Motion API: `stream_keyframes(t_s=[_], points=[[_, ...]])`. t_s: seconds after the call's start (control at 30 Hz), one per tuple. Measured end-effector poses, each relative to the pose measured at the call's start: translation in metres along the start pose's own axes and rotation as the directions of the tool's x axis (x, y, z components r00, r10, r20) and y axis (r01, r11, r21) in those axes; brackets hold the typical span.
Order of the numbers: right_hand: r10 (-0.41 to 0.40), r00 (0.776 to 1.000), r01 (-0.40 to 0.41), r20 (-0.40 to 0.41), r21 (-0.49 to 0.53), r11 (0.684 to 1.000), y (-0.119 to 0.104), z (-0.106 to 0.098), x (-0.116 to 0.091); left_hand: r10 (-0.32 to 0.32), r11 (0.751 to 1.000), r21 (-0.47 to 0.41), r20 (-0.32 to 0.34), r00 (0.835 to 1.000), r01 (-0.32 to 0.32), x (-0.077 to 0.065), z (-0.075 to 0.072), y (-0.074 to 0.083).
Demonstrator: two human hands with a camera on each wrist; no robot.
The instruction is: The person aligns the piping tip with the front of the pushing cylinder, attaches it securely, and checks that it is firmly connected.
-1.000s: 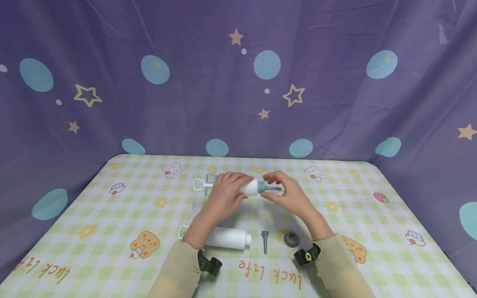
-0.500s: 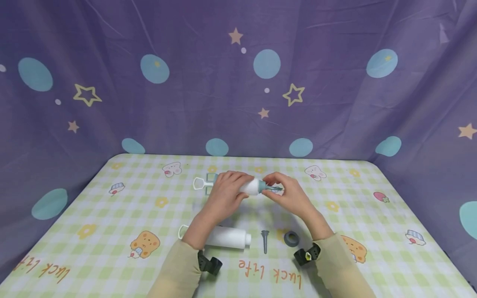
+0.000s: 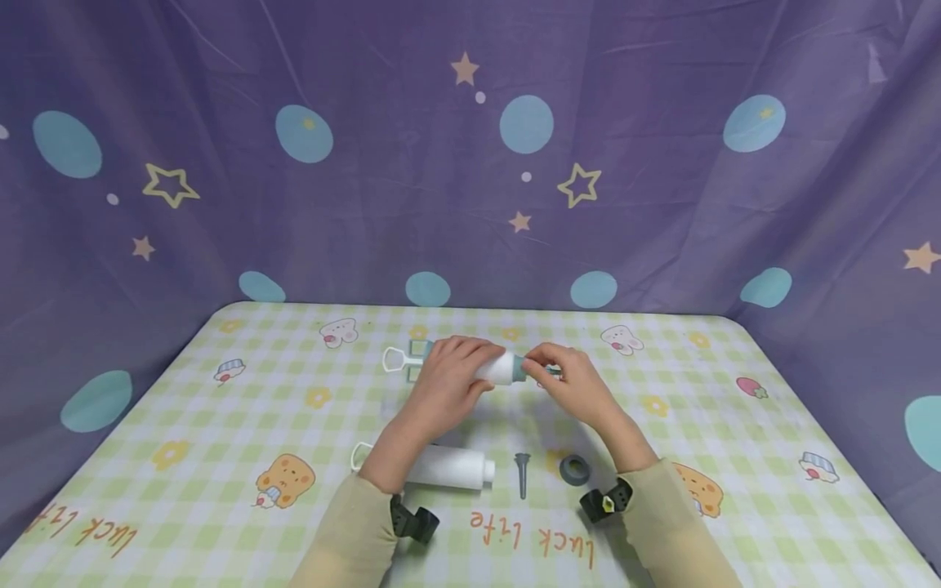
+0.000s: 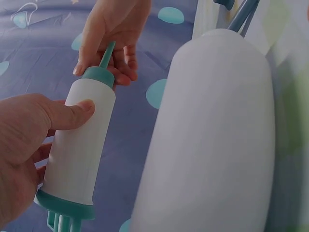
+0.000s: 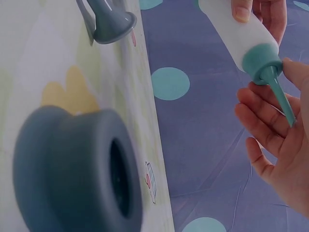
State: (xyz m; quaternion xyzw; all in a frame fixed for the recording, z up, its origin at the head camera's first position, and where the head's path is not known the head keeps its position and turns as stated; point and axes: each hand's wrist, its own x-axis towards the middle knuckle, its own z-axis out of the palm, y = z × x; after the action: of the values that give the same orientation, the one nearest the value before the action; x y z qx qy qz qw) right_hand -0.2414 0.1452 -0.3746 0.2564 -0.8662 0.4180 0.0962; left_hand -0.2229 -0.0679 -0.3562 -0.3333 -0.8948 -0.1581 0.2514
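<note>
In the head view a white decorating syringe is held level over the table, its white loop handle to the left. My left hand grips its barrel, thumb along one side in the left wrist view. Thumb and fingers of my right hand pinch the teal cap at the other end. The slim teal nozzle of that cap points in over the right palm. A teal flange closes the barrel's handle end.
Nearer the wrists lie a second white syringe barrel, a small grey nozzle and a grey screw ring. The checked tablecloth reaches a purple curtain at the back.
My right hand's fingers have come in from around the nozzle and closed onto the teal cap. The left hand and syringe have hardly moved.
</note>
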Motion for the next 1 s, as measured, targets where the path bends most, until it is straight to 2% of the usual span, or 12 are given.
stream_keyframes(t_s=[0.4, 0.6, 0.77, 0.87, 1.0], points=[[-0.01, 1.0, 0.01, -0.01, -0.034, 0.999, 0.0033, 0.0023, 0.0005, 0.012, 1.0, -0.009, 0.001, 1.0, -0.012, 0.0003, -0.0028, 0.0041], [0.016, 1.0, -0.016, -0.002, -0.034, 0.999, 0.0032, 0.0015, -0.0004, -0.002, 0.999, -0.037, 0.008, 1.0, 0.003, 0.0006, -0.0024, 0.0042], [0.004, 1.0, -0.004, 0.014, -0.04, 0.999, 0.0047, 0.0008, -0.001, -0.016, 0.999, -0.045, 0.014, 1.0, 0.016, 0.0001, -0.0025, 0.0034], [-0.022, 1.0, 0.022, 0.005, -0.029, 0.999, 0.004, 0.0001, -0.0013, -0.016, 0.999, -0.048, 0.007, 1.0, 0.016, 0.0002, -0.0025, 0.0019], [-0.113, 0.993, 0.113, -0.014, -0.027, 0.993, 0.0029, 0.0004, 0.0, -0.018, 0.999, -0.046, -0.003, 1.0, 0.018, 0.0007, -0.0023, -0.0003]])
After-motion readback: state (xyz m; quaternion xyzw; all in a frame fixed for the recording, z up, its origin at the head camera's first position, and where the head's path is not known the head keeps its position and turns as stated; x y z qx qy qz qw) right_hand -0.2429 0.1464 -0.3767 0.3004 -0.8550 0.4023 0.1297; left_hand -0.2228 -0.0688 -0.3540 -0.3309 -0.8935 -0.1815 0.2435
